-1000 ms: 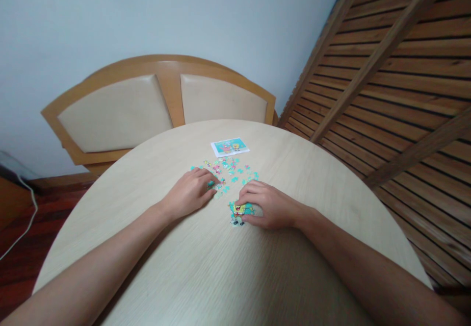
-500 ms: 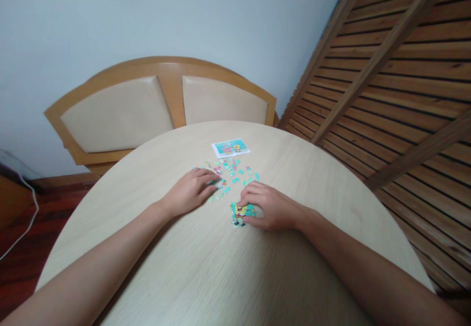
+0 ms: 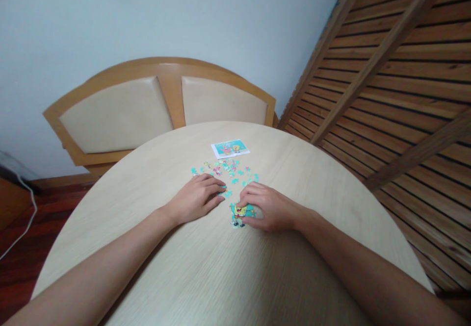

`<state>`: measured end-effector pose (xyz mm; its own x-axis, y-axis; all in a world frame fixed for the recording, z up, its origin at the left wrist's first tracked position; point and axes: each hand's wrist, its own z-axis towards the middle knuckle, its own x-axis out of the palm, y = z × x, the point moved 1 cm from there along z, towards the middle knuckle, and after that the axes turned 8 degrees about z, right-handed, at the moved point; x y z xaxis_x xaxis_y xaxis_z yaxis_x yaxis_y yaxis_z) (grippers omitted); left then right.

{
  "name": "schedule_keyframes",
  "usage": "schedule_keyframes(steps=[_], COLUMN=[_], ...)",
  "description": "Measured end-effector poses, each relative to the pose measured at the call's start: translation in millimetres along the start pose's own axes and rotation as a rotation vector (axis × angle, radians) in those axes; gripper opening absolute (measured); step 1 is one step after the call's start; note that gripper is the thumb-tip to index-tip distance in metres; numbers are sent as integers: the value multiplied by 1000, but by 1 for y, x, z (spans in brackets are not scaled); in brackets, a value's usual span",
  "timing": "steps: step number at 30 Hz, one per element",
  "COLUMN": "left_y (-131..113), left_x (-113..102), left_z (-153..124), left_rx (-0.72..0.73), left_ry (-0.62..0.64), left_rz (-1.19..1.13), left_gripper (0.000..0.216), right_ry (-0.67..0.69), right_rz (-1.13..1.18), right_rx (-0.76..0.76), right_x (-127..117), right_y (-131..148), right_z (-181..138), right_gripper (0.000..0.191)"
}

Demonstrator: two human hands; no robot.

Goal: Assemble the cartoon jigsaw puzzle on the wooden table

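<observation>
On pale round table [image 3: 221, 277], puzzle pieces [image 3: 232, 170]; cushioned bench [image 3: 117, 115] behind.

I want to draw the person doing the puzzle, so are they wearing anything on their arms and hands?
No. The left arm and the right arm are bare as far as the picture's edge, with no sleeves showing. The left hand and the right hand have no gloves. I see no watch, bracelet or rings, though a thin ring would be hard to spot.
</observation>
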<state>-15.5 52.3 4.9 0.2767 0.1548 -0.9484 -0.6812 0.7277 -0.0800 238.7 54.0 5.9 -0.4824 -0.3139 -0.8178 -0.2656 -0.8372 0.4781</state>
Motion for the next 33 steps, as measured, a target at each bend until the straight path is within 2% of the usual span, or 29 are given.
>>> schedule_keyframes(steps=[12,18,27,33], left_y=[-15,-19,-1,4], left_x=[-3,-10,-27,-28], left_z=[2,1,-3,-2], left_rx=[46,111,285,164], left_ry=[8,0,45,-37], left_rz=[59,44,164,221], left_gripper=[34,27,33,38], right_ry=[-16,-28,-39,-32], right_rz=[7,-23,-34,-23], right_rx=[-27,-34,-34,-29], right_x=[1,-3,-5,-5], right_y=[-3,-7,-7,-6], right_z=[-3,-4,-3,-1], right_gripper=[22,17,15,15])
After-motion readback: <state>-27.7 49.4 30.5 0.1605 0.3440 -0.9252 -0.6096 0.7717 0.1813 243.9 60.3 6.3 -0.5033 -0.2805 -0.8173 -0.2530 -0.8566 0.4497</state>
